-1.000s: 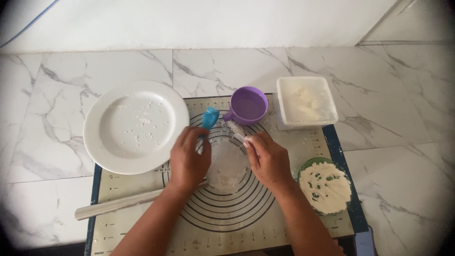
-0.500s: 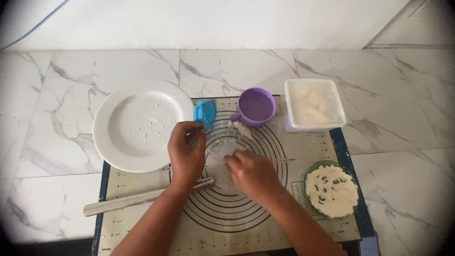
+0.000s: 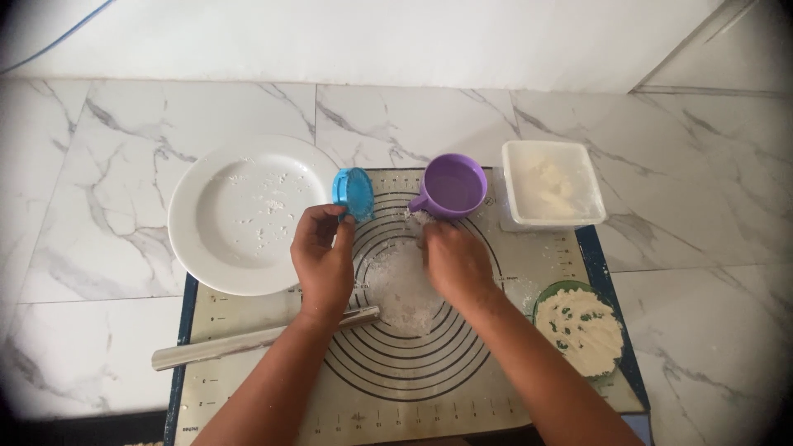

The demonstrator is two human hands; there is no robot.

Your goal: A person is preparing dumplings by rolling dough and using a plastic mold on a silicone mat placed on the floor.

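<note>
A thin round sheet of dough (image 3: 401, 285) lies on the ringed middle of a baking mat (image 3: 462, 388). My left hand (image 3: 324, 260) rests at the sheet's left edge, just below a small blue dumpling press (image 3: 354, 192). My right hand (image 3: 453, 263) presses down on the sheet's upper right edge, next to a purple cup (image 3: 453, 187). Whether the fingers pinch the dough I cannot tell.
A white plate (image 3: 248, 213) dusted with flour sits at the left. A metal rolling pin (image 3: 248, 339) lies on the mat under my left forearm. A white square tub of flour (image 3: 552, 183) stands at the back right, a green bowl of filling (image 3: 585, 329) at the right.
My right hand has moved from the sheet's middle up to its upper right edge by the cup. The left hand has stayed at the left edge.
</note>
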